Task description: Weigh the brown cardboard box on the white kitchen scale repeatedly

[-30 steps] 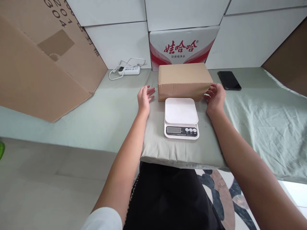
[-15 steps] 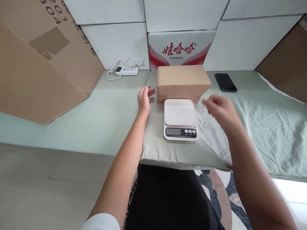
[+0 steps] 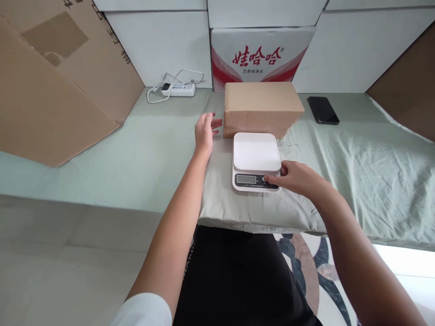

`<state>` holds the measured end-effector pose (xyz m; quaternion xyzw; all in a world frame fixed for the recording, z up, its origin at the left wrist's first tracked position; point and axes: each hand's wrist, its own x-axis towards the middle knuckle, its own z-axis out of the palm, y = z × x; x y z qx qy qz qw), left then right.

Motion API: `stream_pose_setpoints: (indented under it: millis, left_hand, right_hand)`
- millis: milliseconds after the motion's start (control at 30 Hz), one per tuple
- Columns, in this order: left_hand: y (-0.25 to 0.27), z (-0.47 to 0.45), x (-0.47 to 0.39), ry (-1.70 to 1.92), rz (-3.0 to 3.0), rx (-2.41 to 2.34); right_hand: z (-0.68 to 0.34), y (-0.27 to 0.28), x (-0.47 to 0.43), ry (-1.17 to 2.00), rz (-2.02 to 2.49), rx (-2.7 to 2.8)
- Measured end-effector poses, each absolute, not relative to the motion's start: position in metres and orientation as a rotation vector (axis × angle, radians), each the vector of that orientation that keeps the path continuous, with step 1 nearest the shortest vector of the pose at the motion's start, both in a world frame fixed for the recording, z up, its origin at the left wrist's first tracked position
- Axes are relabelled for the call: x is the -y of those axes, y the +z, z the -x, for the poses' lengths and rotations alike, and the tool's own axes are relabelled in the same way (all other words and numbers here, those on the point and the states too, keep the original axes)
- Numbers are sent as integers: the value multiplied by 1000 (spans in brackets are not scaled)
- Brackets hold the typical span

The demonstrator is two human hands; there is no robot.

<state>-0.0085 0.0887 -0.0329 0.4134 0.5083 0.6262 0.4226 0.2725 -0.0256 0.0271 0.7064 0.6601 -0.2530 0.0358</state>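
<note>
At the far left of the bench (image 3: 136,158), draped in pale green cloth, stood a large, tilted brown cardboard carton (image 3: 61,95) with dark printing and a patch of tape. Next came a white, oblong electrical device (image 3: 178,89) with its thin white cable (image 3: 151,97) looped around it, close to the white panelled wall (image 3: 163,50). Your left hand (image 3: 204,131) held nothing, its fingers loosely spread just beside the left end of a plain brown oblong cardboard box (image 3: 261,97); whether the fingertips touched it, you could not tell. Behind that box stood a white carton with red lettering (image 3: 256,54). In front of it, near the middle of the bench, lay the flat white digital scale with a rounded square plate (image 3: 256,151), its grey display (image 3: 246,179) showing no readable figures. The step in hand seemed to be working the scale's controls: your right hand (image 3: 297,178) lay at its right edge, thumb on or just over a round white button (image 3: 264,179), the other fingers curled, their contact with the edge hidden. That move appeared to call for a light, straight press, without pushing the scale toward the box. Farther right lay a black rectangular phone (image 3: 322,110), well apart from both hands.
</note>
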Motion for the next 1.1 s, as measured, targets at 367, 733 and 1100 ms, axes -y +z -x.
stream_pose_setpoints:
  millis: [367,733,1100]
  left_hand:
    - [-31,4,-88,1582,-1041,-1304]
    - [-33,-5,-92,1570,-1032,-1313]
    - [-40,-5,-100,1563,-1050,-1278]
  right_hand:
    - [-304,34,3,-1310,-2603,-2113]
    - [-266,-2,-101,-1625,-3365,-2481]
    - [-270,-15,-106,-1849,-3288,-2248]
